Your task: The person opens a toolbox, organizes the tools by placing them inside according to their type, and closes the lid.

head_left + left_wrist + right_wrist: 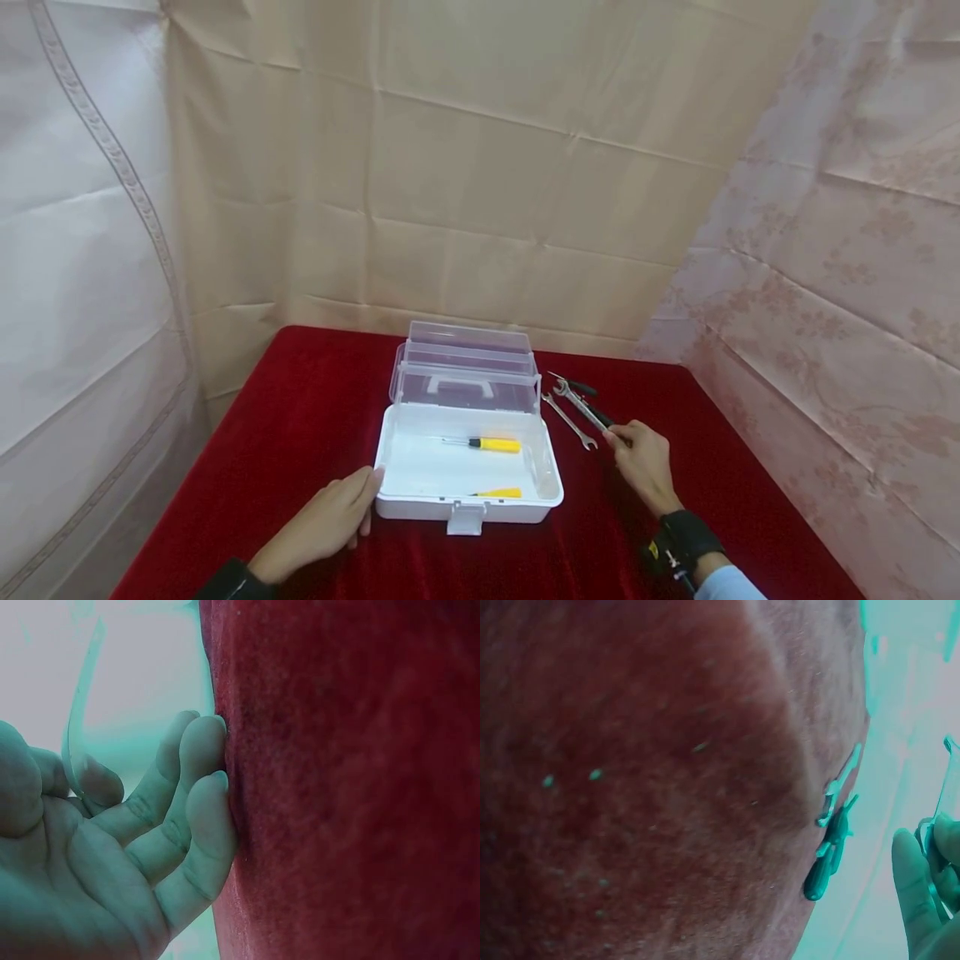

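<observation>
A white plastic toolbox (pixel 420 508) stands with its clear lid raised. My left hand (pixel 333 517) pinches its left rim; in the left wrist view the thumb and index finger close on the thin wall (pixel 84 697), the other fingers beside it against the red cloth. My right hand (pixel 647 462), right of the box, grips one end of a metal wrench (pixel 579 405). A smaller wrench (pixel 570 423) lies between that hand and the box. Inside the box lie a yellow-handled screwdriver (pixel 498 445) and, by the front wall, another yellow-handled tool (pixel 501 493), partly hidden.
A black-handled tool (pixel 582 388) lies beyond the held wrench. In the right wrist view, dark-handled tools (pixel 829 859) lie near a wrench (pixel 841 784). Clear tiered trays (pixel 468 379) lean back behind the box. Red cloth (pixel 300 417) covers the table, with hanging curtains (pixel 465 183) around.
</observation>
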`<action>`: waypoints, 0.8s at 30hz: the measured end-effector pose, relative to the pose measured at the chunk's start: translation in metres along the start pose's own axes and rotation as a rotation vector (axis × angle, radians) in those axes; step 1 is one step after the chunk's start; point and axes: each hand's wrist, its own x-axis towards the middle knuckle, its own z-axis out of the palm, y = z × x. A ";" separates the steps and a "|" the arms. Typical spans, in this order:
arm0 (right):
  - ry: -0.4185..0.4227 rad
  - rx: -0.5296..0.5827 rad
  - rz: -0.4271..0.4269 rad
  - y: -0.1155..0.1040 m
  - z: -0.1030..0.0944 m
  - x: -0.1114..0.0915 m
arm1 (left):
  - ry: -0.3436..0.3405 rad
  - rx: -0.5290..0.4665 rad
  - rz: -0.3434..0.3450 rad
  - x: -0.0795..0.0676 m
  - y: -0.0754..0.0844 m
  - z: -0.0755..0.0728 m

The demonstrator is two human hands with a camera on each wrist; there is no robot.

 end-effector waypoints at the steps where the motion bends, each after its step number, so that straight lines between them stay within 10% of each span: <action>1: 0.005 0.010 -0.002 -0.001 -0.001 0.000 | -0.001 0.001 0.003 0.000 0.000 0.000; 24: 0.068 0.127 0.015 -0.026 -0.005 0.001 | -0.006 -0.013 -0.023 0.001 0.000 0.001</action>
